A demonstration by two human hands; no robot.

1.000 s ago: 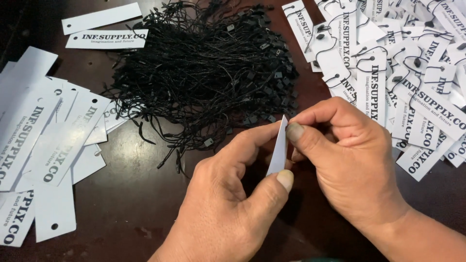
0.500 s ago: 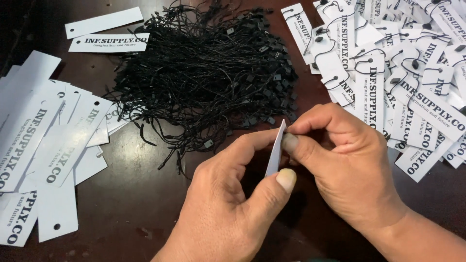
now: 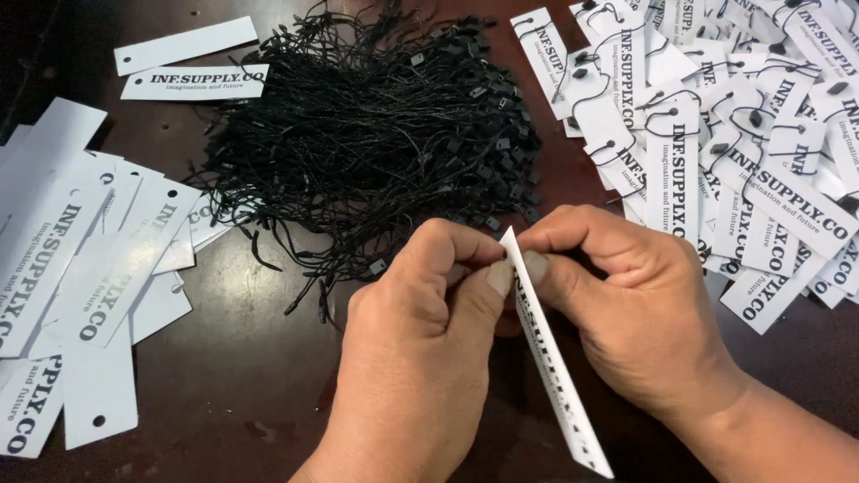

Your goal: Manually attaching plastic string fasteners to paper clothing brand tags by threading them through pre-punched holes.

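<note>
Your left hand (image 3: 420, 349) and right hand (image 3: 626, 313) meet just in front of the heap of black string loops (image 3: 376, 134), which serves as the landmark here. Both hands are closed in a pinch on the top end of one white paper tag (image 3: 550, 358): left thumb and forefinger on one face, right thumb and forefinger on the other. The tag is held nearly edge-on to the camera, top end up near the heap's front edge, bottom end slanting away toward you. The punched hole is hidden behind your fingertips, and whether a string is already caught between them cannot be told. Judgement: the step in hand looks like stringing, that is, getting a loop end through the hole at the pinched end. The next move probably calls for a steady hold with one hand while the other feeds or pulls the thin cord, with the hole kept clear of the fingertips. To the left of the heap lies a spread of bare white tags (image 3: 98, 295) with open holes and no strings. To the right of the heap lies a pile of tags already carrying black loops (image 3: 743, 134). Behind the heap's left side two more bare tags (image 3: 192, 67) lie flat on the dark brown table (image 3: 250, 385). A few stray loops trail from the heap's front edge toward your left hand.
</note>
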